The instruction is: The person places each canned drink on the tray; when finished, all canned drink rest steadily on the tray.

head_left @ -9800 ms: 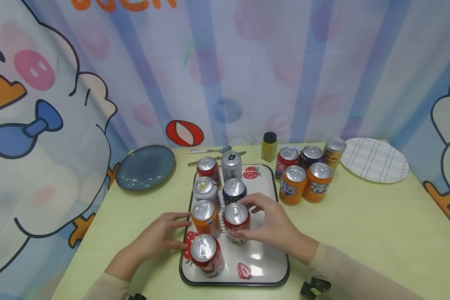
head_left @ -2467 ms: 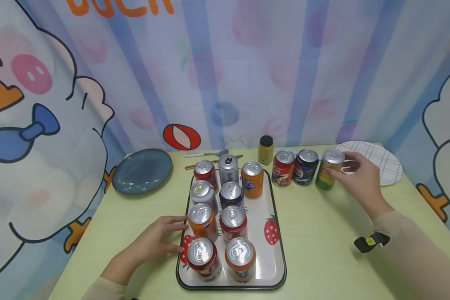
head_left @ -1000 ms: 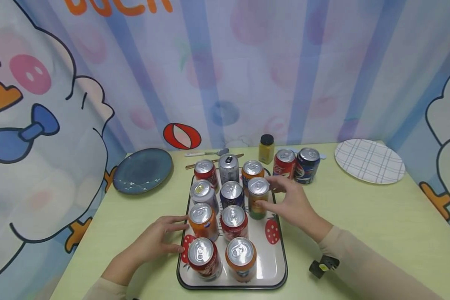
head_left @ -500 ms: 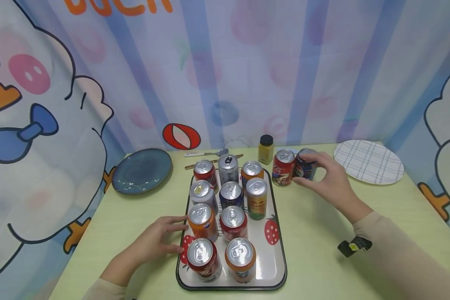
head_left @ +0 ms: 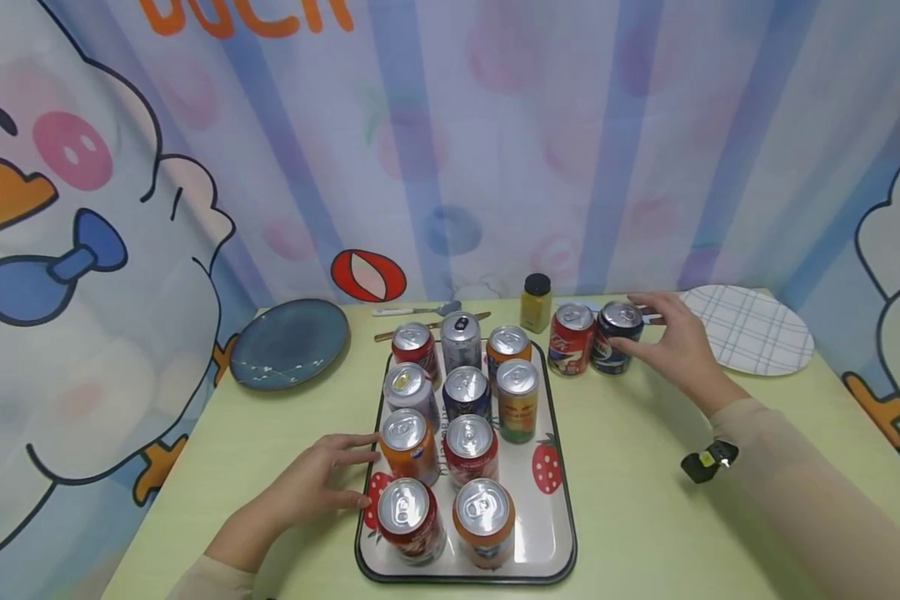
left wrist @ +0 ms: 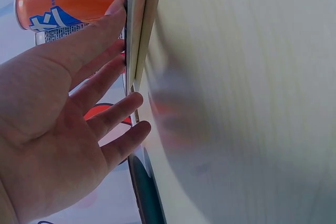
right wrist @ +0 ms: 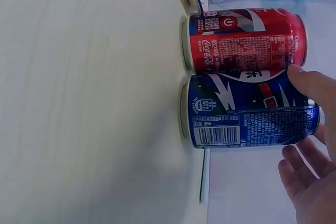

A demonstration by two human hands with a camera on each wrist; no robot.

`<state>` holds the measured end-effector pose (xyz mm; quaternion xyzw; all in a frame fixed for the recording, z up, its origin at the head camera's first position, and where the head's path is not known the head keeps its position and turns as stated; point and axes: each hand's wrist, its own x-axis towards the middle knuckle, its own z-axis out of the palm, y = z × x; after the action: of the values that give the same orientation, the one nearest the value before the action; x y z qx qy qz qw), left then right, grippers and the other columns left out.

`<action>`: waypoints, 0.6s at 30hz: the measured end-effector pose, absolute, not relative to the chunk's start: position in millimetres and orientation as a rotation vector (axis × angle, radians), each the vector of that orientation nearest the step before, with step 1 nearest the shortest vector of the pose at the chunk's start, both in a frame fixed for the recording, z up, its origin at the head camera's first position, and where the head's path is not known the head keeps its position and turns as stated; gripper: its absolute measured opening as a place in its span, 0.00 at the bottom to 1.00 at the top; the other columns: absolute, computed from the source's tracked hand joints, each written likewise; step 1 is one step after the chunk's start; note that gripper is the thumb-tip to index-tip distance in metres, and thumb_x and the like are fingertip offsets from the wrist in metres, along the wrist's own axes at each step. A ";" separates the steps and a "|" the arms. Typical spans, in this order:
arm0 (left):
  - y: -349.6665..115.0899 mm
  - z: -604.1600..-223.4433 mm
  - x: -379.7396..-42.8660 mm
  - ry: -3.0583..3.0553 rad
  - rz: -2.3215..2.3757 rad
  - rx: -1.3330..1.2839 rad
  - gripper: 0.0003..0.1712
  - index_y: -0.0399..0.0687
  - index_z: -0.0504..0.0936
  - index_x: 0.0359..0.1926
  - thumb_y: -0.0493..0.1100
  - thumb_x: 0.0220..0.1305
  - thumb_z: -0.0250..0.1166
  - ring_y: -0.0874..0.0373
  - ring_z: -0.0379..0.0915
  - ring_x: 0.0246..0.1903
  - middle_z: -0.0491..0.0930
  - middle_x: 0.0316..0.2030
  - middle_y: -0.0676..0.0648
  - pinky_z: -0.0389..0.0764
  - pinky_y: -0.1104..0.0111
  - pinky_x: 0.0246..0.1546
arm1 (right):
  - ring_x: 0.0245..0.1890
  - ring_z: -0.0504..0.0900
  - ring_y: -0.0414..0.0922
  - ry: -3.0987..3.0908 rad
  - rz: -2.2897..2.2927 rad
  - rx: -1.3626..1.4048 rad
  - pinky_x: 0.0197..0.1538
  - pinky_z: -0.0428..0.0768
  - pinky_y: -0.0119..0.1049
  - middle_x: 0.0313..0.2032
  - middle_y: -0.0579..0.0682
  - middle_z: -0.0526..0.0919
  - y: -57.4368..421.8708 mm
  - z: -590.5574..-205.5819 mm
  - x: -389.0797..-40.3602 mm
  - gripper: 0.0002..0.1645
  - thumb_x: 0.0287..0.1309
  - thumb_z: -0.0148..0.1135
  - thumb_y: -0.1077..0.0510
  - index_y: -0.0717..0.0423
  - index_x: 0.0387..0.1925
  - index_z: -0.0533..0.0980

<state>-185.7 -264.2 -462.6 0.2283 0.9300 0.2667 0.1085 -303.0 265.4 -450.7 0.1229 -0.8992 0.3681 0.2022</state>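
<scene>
My right hand (head_left: 678,346) is at a dark blue Pepsi can (head_left: 610,354), thumb on its near side and fingers curled behind its upper part. The can stands upright on the table, side by side with a red Coca-Cola can (head_left: 570,354); the right wrist view shows the blue can (right wrist: 247,111) with the thumb near its top. My left hand (head_left: 311,479) rests by the tray's left edge, fingers spread and fingertips at the rim, holding nothing. On the white, black-rimmed tray (head_left: 536,542) stand several drink cans, among them a slim yellow-green can (head_left: 517,408) and an orange can (head_left: 483,521).
A dark blue plate (head_left: 291,343) lies at the back left and a white checked plate (head_left: 750,329) at the back right. Behind the tray are a spoon (head_left: 412,311), a knife (head_left: 472,319) and a yellow jar (head_left: 536,308) with a black lid. A curtain (head_left: 510,167) hangs behind the table.
Two orange cans and the yellow-green can have gone from the table to the tray. My right hand let go of the yellow-green can and moved right to the Pepsi can. My left hand stayed.
</scene>
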 end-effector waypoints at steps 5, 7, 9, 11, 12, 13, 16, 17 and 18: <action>-263.6 -462.1 -185.9 2.734 0.780 0.670 0.33 0.48 0.85 0.61 0.47 0.53 0.81 0.37 0.66 0.71 0.74 0.71 0.46 0.66 0.36 0.71 | 0.53 0.82 0.61 -2.508 1.038 0.316 0.54 0.81 0.54 0.59 0.64 0.80 265.7 -453.3 -303.4 0.40 0.50 0.82 0.57 0.64 0.64 0.76; -263.6 -462.1 -186.2 2.735 0.778 0.659 0.34 0.48 0.85 0.61 0.48 0.53 0.81 0.36 0.65 0.71 0.74 0.71 0.46 0.66 0.36 0.71 | 0.51 0.84 0.62 -2.520 1.061 0.286 0.54 0.82 0.55 0.59 0.64 0.79 265.3 -451.9 -301.4 0.41 0.50 0.82 0.57 0.63 0.65 0.75; -263.5 -462.5 -186.4 2.737 0.777 0.651 0.33 0.49 0.85 0.62 0.47 0.53 0.81 0.36 0.65 0.71 0.74 0.71 0.46 0.66 0.36 0.71 | 0.51 0.84 0.64 -2.534 1.100 0.249 0.54 0.82 0.57 0.59 0.65 0.79 264.9 -449.6 -298.0 0.41 0.50 0.81 0.57 0.63 0.65 0.75; -263.4 -462.9 -186.4 2.738 0.779 0.647 0.33 0.49 0.85 0.62 0.47 0.53 0.81 0.36 0.65 0.71 0.74 0.71 0.46 0.66 0.36 0.71 | 0.52 0.84 0.65 -2.549 1.142 0.214 0.55 0.81 0.58 0.58 0.65 0.79 264.2 -446.7 -293.0 0.40 0.50 0.81 0.57 0.62 0.64 0.76; -263.3 -463.0 -186.4 2.737 0.781 0.647 0.33 0.49 0.85 0.62 0.47 0.53 0.81 0.36 0.65 0.71 0.74 0.71 0.46 0.66 0.36 0.70 | 0.52 0.84 0.65 -2.557 1.155 0.199 0.55 0.81 0.57 0.57 0.65 0.79 263.8 -445.5 -289.8 0.40 0.50 0.81 0.56 0.62 0.63 0.76; -263.2 -463.2 -186.3 2.737 0.782 0.650 0.33 0.49 0.85 0.62 0.47 0.53 0.81 0.36 0.65 0.71 0.74 0.71 0.46 0.66 0.36 0.71 | 0.52 0.84 0.65 -2.565 1.170 0.185 0.55 0.81 0.56 0.57 0.64 0.80 263.4 -444.5 -286.1 0.40 0.49 0.82 0.56 0.62 0.63 0.76; -263.1 -463.1 -186.1 2.739 0.778 0.663 0.33 0.48 0.85 0.62 0.47 0.53 0.81 0.36 0.66 0.71 0.74 0.71 0.46 0.66 0.37 0.71 | 0.52 0.84 0.64 -2.583 1.198 0.168 0.50 0.81 0.46 0.55 0.64 0.81 260.9 -441.7 -272.0 0.40 0.47 0.83 0.55 0.61 0.62 0.76; -263.1 -462.8 -186.0 2.739 0.778 0.667 0.34 0.48 0.85 0.62 0.46 0.53 0.81 0.36 0.66 0.71 0.74 0.71 0.45 0.66 0.37 0.70 | 0.52 0.84 0.63 -2.586 1.200 0.171 0.49 0.80 0.41 0.55 0.64 0.81 259.7 -441.1 -266.7 0.40 0.47 0.83 0.55 0.61 0.61 0.76; -263.4 -462.7 -186.1 2.741 0.773 0.671 0.34 0.47 0.85 0.62 0.47 0.53 0.81 0.36 0.66 0.71 0.74 0.71 0.45 0.66 0.37 0.70 | 0.51 0.85 0.62 -2.584 1.199 0.177 0.48 0.80 0.36 0.54 0.63 0.82 258.0 -440.6 -261.5 0.40 0.46 0.84 0.55 0.60 0.61 0.77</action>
<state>-186.1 -263.4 -462.7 0.2279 0.9314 0.2626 0.1076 -261.5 258.0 -440.6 0.0615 -0.8960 0.4158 0.1434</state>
